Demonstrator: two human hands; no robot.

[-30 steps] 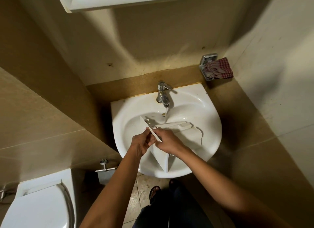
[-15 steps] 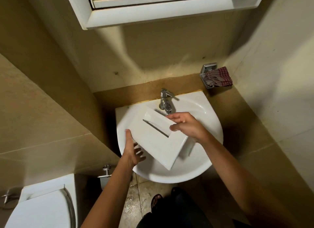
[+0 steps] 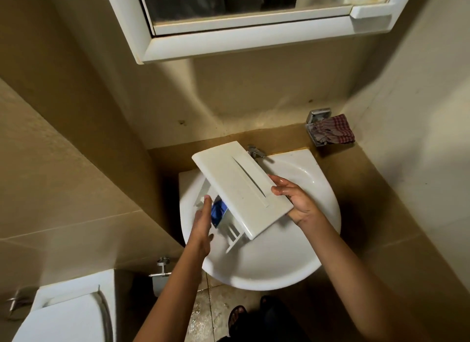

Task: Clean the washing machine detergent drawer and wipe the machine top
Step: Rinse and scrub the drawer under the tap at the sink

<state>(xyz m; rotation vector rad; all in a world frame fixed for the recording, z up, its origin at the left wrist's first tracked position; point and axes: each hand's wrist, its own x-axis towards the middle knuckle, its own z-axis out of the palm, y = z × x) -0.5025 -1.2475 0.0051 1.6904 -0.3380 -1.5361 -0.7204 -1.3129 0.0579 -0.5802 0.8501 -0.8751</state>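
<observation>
1. The drawer (image 3: 241,189) is held in the air above the sink (image 3: 254,278). It is tilted, with its flat white front panel turned up toward the camera and its far corner reaching over the tap (image 3: 255,152).
2. The drawer's ribbed body hangs beneath the panel on the left and points down into the basin. A blue insert (image 3: 218,213) shows inside it.
3. The right hand (image 3: 297,201) holds the panel's right edge. Its grip is clamped on the drawer, with the thumb lying on the top face and the other fingers out of sight underneath. The hand looks wet and shiny.
4. The left hand (image 3: 203,222) reaches up to the drawer's body from the left. Its grip is apart and closes round nothing. The fingers are fairly straight, and the fingertips touch the plastic just beside the blue insert.
5. The tap is mostly hidden behind the panel, so I cannot tell whether water is running.
6. On the wall to the right of the sink, a red checked cloth (image 3: 333,133) lies bunched in a metal holder (image 3: 316,117).
7. A white-framed mirror cabinet (image 3: 229,43) hangs above the sink.
8. A white toilet (image 3: 63,316) sits at the lower left. The tiled floor (image 3: 203,311) beneath the sink looks wet, and a sandalled foot (image 3: 236,315) stands on it.
</observation>
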